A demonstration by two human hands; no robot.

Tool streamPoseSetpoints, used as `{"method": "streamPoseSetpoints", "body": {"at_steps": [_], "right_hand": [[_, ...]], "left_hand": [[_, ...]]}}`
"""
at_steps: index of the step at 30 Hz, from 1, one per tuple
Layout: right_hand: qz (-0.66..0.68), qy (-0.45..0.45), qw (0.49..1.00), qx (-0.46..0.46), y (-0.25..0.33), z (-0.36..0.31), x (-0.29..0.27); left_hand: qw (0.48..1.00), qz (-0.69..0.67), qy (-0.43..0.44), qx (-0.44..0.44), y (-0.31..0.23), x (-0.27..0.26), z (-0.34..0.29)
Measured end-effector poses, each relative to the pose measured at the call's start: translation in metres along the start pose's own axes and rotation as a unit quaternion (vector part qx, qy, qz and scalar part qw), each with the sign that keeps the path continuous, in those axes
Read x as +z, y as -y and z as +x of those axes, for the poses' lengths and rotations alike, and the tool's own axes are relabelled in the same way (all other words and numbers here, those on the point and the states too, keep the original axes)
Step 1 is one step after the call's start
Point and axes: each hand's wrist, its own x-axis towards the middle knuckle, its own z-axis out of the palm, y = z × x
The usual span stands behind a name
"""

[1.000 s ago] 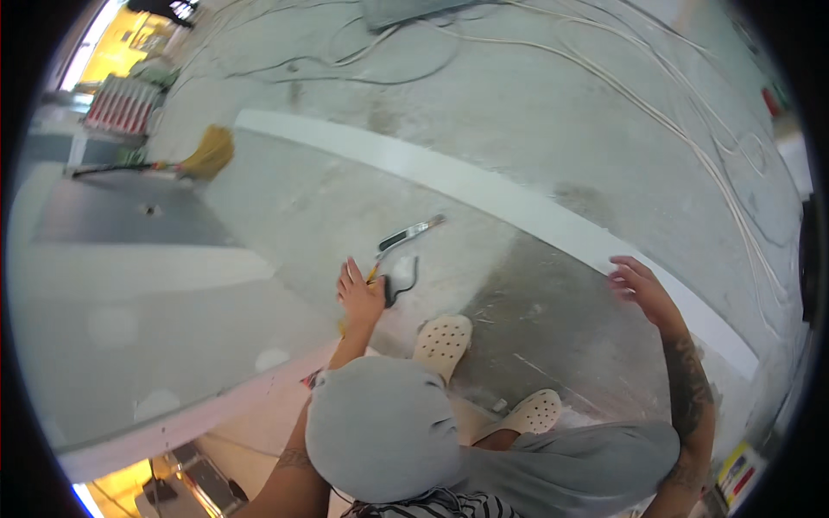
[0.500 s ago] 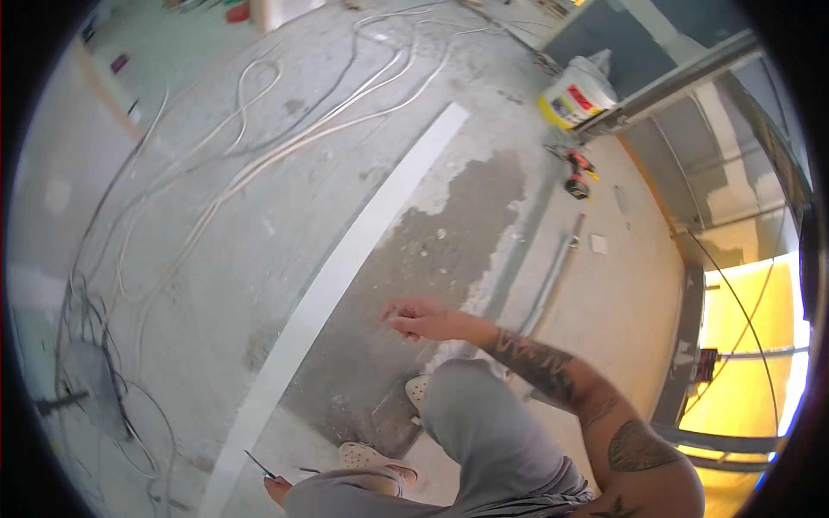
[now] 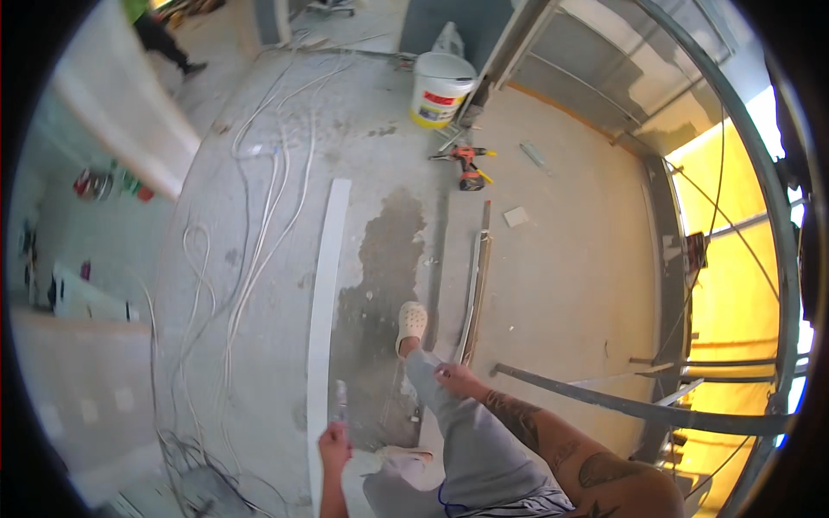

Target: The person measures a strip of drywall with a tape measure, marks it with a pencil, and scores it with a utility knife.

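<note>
My left hand (image 3: 335, 445) is closed round a thin, motion-blurred tool (image 3: 342, 399) that points away from me; its kind is unclear. It hovers by the near part of a long white flat strip (image 3: 322, 319) lying on the concrete floor. Over my grey-trousered knee, my right hand (image 3: 456, 380) has its fingers curled in; whether it pinches anything is too small to make out. Right of the strip runs a dark damp-looking patch (image 3: 380, 259). My foot in a cream clog (image 3: 413, 321) stands on that patch's edge.
A red-and-black cordless drill (image 3: 469, 166) lies ahead, near a white and yellow bucket (image 3: 442, 86). Metal profiles (image 3: 476, 293) lie right of the patch. Loose cables (image 3: 259, 233) sprawl on the left. A curved metal bar (image 3: 604, 404) crosses at right. Another person's leg (image 3: 164, 41) shows far left.
My view has swung left and the strip now runs nearly straight ahead. My left hand has come forward with the tool beside the strip. My right hand has drawn back over my knee.
</note>
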Motion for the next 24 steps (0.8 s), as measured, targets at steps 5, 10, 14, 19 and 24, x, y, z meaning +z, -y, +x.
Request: {"method": "streamPoseSetpoints", "body": {"at_steps": [5,10,14,19,24], "right_hand": [[-0.039,0.027,0.997,0.053,-0.011,0.022,-0.040],[-0.130,0.011,0.987,0.096,-0.005,0.076,-0.114],[-0.112,-0.010,0.983,0.145,0.005,0.101,-0.154],[0.000,-0.011,0.950,0.314,-0.011,0.128,-0.181],[0.144,-0.122,0.922,0.339,-0.017,0.185,-0.184]], "left_hand": [[0.992,0.095,0.084,0.009,-0.106,0.141,0.040],[0.982,0.099,0.159,0.027,-0.185,0.248,0.106],[0.977,0.073,0.193,0.060,-0.271,0.314,0.202],[0.926,0.232,0.285,0.091,-0.431,0.407,0.320],[0.876,0.364,0.218,0.230,-0.511,0.494,0.507]]}}
